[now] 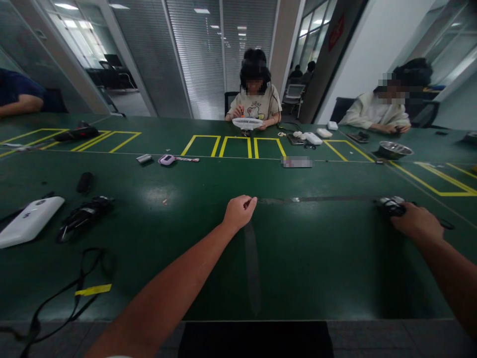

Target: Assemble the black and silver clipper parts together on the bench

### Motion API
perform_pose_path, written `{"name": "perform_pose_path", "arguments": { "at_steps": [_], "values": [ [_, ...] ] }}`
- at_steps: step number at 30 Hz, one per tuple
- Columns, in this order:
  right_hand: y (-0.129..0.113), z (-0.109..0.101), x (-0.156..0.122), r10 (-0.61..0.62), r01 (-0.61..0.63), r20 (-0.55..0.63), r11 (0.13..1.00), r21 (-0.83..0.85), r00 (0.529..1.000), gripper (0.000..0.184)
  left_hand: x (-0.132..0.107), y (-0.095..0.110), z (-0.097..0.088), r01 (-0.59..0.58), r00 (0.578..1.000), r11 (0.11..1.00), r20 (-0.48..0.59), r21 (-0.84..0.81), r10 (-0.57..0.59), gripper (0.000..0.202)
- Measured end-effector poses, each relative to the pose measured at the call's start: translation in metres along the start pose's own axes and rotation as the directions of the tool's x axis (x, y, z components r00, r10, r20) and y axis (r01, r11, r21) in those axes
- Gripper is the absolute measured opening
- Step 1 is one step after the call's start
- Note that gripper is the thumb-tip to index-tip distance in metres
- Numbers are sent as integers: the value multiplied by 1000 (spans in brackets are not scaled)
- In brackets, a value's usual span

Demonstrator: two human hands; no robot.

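Observation:
My left hand (240, 214) is closed in a pinch near the middle of the green table (208, 278); what its fingertips hold, if anything, is too small to make out. From those fingertips a thin, dark, tape-like strip (316, 199) runs along the tabletop to the right. Another faint strip (253, 268) extends from below this hand toward the near edge. At the right, my right hand (419, 221) is closed over a black-and-white cable bundle (391, 205). Its fingers hide part of the bundle, and a black loop of cord shows beyond the hand.
Left on the table are a white device (33, 221), a black cable bundle (84, 214), a black case (85, 182) and a black strap (80, 283). Farther off lie a lilac gadget (166, 159) and a metal bowl (395, 149). Opposite, a person handles a white fan (247, 123).

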State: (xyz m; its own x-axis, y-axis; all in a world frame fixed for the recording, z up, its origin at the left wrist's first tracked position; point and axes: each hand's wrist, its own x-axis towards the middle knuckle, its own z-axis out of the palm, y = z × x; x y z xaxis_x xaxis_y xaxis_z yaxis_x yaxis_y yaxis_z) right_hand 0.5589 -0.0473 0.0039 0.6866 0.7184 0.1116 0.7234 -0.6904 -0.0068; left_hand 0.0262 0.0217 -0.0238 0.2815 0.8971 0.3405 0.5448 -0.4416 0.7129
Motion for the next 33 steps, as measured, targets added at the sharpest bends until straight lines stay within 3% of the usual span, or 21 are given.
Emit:
{"name": "perform_pose_path", "arguments": {
  "at_steps": [5,10,14,19,23,26,30,33],
  "values": [
    [-21,-18,-10,55,-50,-85,997,63,995,57,1,1,0,-21,1000,999,-6,34,22,42],
    [-77,-44,-26,-144,180,-230,973,144,962,55,0,2,0,-5,1000,1000,8,20,5,41],
    [-135,-58,-51,-347,428,-322,875,227,881,51,0,3,-1,1,1000,1000,22,13,-1,40],
    [-205,-64,-99,-482,641,-431,653,403,763,52,0,4,-1,-43,998,999,54,-17,44,33],
    [-247,-56,-146,-557,708,-455,419,568,695,49,-1,3,1,-114,988,990,93,-81,122,28],
    [-266,-38,-178,-612,750,-488,289,595,622,49,-1,2,1,-177,974,978,121,-115,190,34],
    [-276,-14,-204,-720,790,-463,193,582,516,49,-3,6,4,-175,970,975,149,-136,194,39],
    [-275,-9,-210,-737,797,-445,208,567,509,50,-6,14,19,-60,983,973,156,-223,96,40]
  ]
}}
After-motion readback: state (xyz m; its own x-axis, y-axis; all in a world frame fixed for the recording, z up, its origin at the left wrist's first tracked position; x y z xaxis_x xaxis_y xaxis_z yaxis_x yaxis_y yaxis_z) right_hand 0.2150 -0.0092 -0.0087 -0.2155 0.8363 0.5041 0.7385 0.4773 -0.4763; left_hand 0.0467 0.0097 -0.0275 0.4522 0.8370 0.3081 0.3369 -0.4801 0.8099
